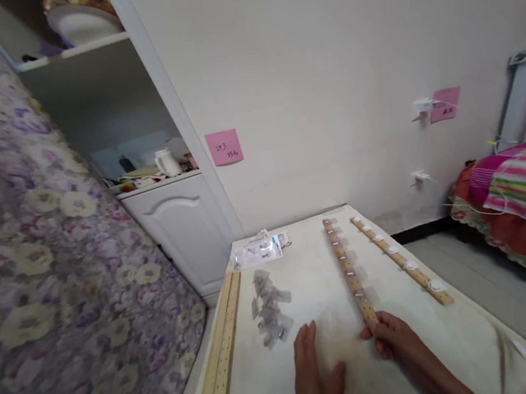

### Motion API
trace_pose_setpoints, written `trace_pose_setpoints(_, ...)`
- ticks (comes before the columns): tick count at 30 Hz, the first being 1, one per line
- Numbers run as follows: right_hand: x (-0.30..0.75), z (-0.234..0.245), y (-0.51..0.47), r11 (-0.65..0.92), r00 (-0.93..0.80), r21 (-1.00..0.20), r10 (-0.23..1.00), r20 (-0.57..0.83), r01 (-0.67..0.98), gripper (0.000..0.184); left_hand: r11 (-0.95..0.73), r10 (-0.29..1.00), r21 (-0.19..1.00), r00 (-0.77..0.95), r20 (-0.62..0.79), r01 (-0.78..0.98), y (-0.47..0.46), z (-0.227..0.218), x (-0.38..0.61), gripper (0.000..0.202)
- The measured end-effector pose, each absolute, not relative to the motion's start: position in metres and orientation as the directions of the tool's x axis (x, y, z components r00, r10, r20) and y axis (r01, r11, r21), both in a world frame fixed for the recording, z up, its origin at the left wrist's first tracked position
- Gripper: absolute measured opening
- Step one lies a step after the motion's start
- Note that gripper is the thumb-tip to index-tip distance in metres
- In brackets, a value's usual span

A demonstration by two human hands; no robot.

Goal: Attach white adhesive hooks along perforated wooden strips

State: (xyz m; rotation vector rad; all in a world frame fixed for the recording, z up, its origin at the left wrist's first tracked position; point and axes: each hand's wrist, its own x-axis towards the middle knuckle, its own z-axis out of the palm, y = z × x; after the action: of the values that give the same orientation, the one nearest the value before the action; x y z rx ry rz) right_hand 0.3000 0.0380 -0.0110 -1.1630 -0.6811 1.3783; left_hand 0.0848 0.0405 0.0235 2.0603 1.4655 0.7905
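My right hand [389, 336] grips the near end of a wooden strip [338, 250] drilled with holes. Several small clear plastic pieces sit along that strip, with tabs sticking out to its right. My left hand [314, 369] rests over the white table [297, 282], fingers stretched out and thumb apart, holding nothing. Beyond it lies a loose pile of small clear plastic pieces [271, 308]. To the right, a second wooden strip [397, 257] carries several white round pieces.
Two bare drilled wooden strips [221, 349] lie along the table's left edge. Clear plastic packets [257, 252] lie at the far left corner. A wall stands behind the table, a floral curtain [62, 279] to the left, a bed [525, 190] to the right.
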Motion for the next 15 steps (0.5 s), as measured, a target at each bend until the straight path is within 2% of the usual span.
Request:
trace_pose_setpoints(5, 0.263, -0.013, 0.003, -0.164, -0.041, -0.937, 0.986, -0.159, -0.309, 0.038, -0.204, 0.974, 0.730, 0.210, 0.085, 0.653, 0.037, 0.056, 0.124, 0.097)
trace_pose_setpoints(9, 0.241, -0.022, -0.013, -0.175, -0.176, -0.946, 0.976, -0.129, -0.274, 0.046, -0.184, 0.980, 0.704, 0.183, 0.077, 0.686, 0.033, 0.053, 0.127, 0.105)
trace_pose_setpoints(15, 0.223, -0.027, -0.023, -0.215, -0.230, -0.957, 0.959, -0.169, -0.194, 0.046, -0.212, 0.977, 0.735, 0.160, 0.142, 0.644, 0.033, 0.033, 0.112, 0.105)
